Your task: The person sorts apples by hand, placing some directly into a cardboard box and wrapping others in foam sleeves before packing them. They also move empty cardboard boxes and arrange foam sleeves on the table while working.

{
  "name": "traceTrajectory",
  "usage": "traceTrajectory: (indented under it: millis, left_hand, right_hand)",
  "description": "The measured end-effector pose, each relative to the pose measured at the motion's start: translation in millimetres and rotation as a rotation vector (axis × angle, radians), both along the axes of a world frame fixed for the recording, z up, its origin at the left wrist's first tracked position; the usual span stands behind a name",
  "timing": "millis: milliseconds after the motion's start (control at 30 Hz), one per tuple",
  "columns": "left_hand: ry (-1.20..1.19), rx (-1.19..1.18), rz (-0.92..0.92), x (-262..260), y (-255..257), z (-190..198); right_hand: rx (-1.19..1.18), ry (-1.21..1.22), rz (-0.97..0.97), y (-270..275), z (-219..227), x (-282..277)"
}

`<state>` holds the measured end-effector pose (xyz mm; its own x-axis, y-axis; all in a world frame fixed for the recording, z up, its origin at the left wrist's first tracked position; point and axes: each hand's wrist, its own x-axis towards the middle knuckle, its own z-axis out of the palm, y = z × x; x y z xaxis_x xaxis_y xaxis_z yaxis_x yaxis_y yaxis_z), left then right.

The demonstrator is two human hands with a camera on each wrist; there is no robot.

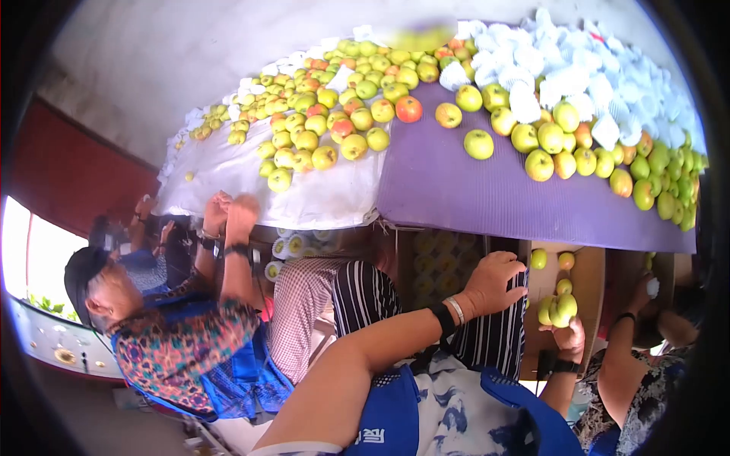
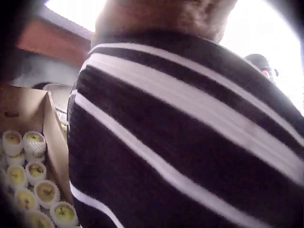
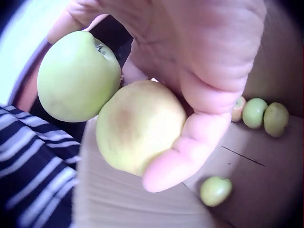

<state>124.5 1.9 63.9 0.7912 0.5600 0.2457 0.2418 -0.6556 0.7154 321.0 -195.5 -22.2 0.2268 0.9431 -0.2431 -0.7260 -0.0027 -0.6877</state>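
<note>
My left hand (image 1: 494,285) rests on the knee of black-and-white striped trousers (image 2: 156,133), fingers relaxed and holding nothing. In the right wrist view two yellow-green apples are in my right hand (image 3: 204,61). One apple (image 3: 142,126) has a brownish blush and a finger curled along its side; the other, a greener apple (image 3: 78,78), sits against it by the far fingers. In the head view this hand is over an open cardboard box (image 1: 589,285), where a few loose apples (image 3: 216,191) lie on the bottom.
Piled apples (image 1: 327,144) cover a white-sheeted table and a purple mat (image 1: 441,182). White foam nets (image 1: 547,61) heap at the back right. Foam-netted apples (image 2: 35,171) fill a carton beside my left leg. People sit on both sides, one in a flowered sleeve (image 1: 182,349).
</note>
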Motion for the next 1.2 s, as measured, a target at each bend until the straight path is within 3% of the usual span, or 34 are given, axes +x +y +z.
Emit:
traceTrajectory:
  millis: [67, 100, 133, 200, 233, 267, 333, 400, 467, 533, 600, 667, 733, 800, 867, 900, 967, 1000, 1067, 1100, 1167, 1200]
  left_hand:
    - [-0.026, -0.171, -0.067, -3.8, 0.1, 5.6]
    - [-0.092, -0.138, -0.082, -7.3, -4.0, 5.1]
    - [-0.11, -0.125, -0.078, -12.8, -8.7, 19.6]
    - [-0.367, -0.285, -0.211, -29.3, -21.4, 57.3]
    - [-0.352, -0.383, -0.256, -37.6, -23.3, 55.7]
    - [-0.37, -0.364, -0.248, -41.8, -26.9, 58.3]
    - [-0.672, -1.032, -0.215, -57.8, -29.5, 68.1]
    - [-0.924, -1.331, -0.19, -83.0, -27.3, 61.3]
    - [-1.053, -1.429, -0.185, -102.7, -21.6, 49.1]
    - [-1.134, -1.46, -0.151, -120.8, -16.0, 46.0]
    - [-1.291, -1.482, -0.131, -138.4, -3.7, 41.4]
    - [-1.389, -1.456, -0.087, -156.3, 9.9, 40.1]
    - [-1.466, -1.519, -0.096, -178.4, 22.7, 39.7]
    - [-1.487, -1.486, 0.018, -199.2, 43.1, 41.5]
    - [-1.475, -1.433, 0.149, -217.3, 65.6, 49.3]
    - [-1.466, -1.408, 0.2, -225.9, 78.1, 54.2]
    - [-1.275, -1.11, 0.616, -241.5, 111.2, 48.7]
    - [-1.278, -1.107, 0.612, -248.5, 126.1, 49.3]
    - [-1.004, -0.741, 0.975, -262.2, 153.7, 47.7]
    - [-1.002, -0.737, 0.974, -271.8, 169.8, 36.3]
    - [-0.362, 0.124, 1.294, -282.9, 196.0, 27.6]
    - [-0.36, 0.127, 1.293, -282.0, 200.7, 30.5]
  right_hand:
    - [0.093, -0.06, -0.042, 10.5, 43.3, -16.5]
    - [0.133, -0.14, -0.044, 18.0, 67.4, -26.1]
    - [0.173, -0.217, -0.048, 26.0, 88.3, -35.9]
    - [0.184, -0.28, -0.062, 45.9, 127.0, -63.8]
    - [0.184, -0.327, -0.081, 54.7, 141.2, -74.8]
    - [0.161, -0.332, -0.038, 62.7, 145.8, -81.3]
    - [0.079, -0.568, 0.058, 99.2, 159.1, -116.8]
    - [0.107, -0.778, 0.111, 119.9, 164.2, -146.5]
    - [0.091, -1.149, 0.175, 140.4, 163.9, -169.3]
    - [0.046, -1.276, 0.278, 149.9, 193.6, -201.1]
    - [0.226, -1.454, 0.204, 159.0, 176.5, -215.2]
    - [0.352, -1.495, 0.212, 165.5, 175.3, -221.4]
    - [0.238, -1.115, 0.184, 166.8, 179.8, -228.8]
    - [0.261, -1.093, 0.137, 173.4, 155.8, -224.3]
    - [0.109, -0.99, 0.318, 176.8, 119.6, -211.5]
    - [0.114, -0.994, 0.317, 176.8, 107.8, -210.9]
    - [0.053, -0.97, 0.412, 173.9, 86.5, -210.0]
    - [0.058, -0.974, 0.411, 173.2, 77.5, -210.7]
    - [-0.042, -0.903, 0.478, 171.9, 62.9, -214.8]
    - [-0.058, -0.847, 0.471, 170.3, 60.1, -217.9]
    - [-0.074, -0.826, 0.478, 169.2, 48.7, -216.9]
    - [-0.096, -0.807, 0.489, 170.6, 44.1, -216.8]
